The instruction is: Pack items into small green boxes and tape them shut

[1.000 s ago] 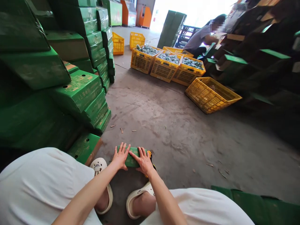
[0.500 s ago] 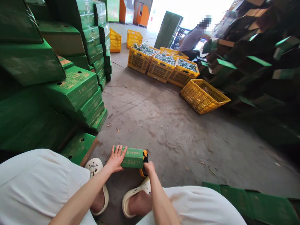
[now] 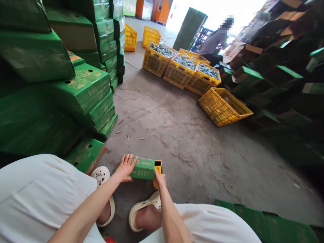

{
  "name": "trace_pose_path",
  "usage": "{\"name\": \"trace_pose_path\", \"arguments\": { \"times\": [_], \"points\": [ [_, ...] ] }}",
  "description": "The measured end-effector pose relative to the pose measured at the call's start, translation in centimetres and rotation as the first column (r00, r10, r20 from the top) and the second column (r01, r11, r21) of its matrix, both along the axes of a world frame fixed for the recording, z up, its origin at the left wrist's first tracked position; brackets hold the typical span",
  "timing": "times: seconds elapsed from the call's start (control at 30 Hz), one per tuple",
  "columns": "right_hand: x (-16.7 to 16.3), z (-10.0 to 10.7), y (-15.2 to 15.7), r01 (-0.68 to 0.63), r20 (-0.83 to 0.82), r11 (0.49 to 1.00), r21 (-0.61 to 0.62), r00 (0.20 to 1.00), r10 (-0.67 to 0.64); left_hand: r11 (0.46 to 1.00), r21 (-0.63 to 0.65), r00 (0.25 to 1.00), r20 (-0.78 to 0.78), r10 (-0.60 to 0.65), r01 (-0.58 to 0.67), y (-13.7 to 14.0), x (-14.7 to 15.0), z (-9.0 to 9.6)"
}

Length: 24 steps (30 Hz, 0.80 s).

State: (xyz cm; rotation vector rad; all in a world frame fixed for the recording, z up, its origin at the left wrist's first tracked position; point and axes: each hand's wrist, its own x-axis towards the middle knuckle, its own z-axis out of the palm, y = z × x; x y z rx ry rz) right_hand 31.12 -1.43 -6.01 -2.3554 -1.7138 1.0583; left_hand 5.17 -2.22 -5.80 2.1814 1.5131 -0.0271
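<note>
The left hand [image 3: 126, 167] lies over the near end of a small green box [image 3: 143, 169], fingers slightly apart; the box stretches between both hands. The right hand [image 3: 160, 179], at its other end, is closed around a yellow tool [image 3: 158, 168] with dark parts. A white shoe [image 3: 145, 205] sits just bodyward of that hand.

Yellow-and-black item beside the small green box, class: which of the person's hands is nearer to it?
Right. The right hand touches the near side of the yellow-and-black item; the left hand is farther off, spread over the small green box's left end.
</note>
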Motion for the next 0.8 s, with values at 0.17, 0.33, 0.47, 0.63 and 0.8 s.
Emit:
{"name": "trace_pose_path", "arguments": {
  "times": [0.17, 0.33, 0.47, 0.63, 0.8],
  "points": [
    [1.0, 5.0, 3.9, 0.341, 0.165, 0.936, 0.089, 0.922, -0.351, 1.000, -0.004, 0.999, 0.038, 0.006, -0.006, 0.0, -0.1, 0.0],
    [-3.2, 11.0, 7.2, 0.053, -0.378, 0.978, 0.201, 0.925, 0.028, 1.000, -0.002, 0.998, 0.066, 0.013, -0.013, 0.1, -0.3, 0.4],
    [-7.3, 11.8, 7.1, -0.329, -0.429, 0.937, 0.114, 0.835, 0.345, 0.998, -0.050, 0.991, 0.128, 0.046, -0.040, -0.1, -0.6, 0.0],
    [-8.1, 10.5, 6.5, -0.470, -0.379, 0.881, 0.059, 0.805, 0.455, 0.998, -0.063, 0.962, 0.275, 0.007, 0.011, -0.2, -0.8, -1.7],
    [-6.8, 11.0, 7.9, -0.627, -0.303, 0.778, 0.034, 0.736, 0.606, 1.000, -0.005, 0.966, 0.259, 0.005, -0.004, 0.1, -1.1, -2.7]
  ]
}}
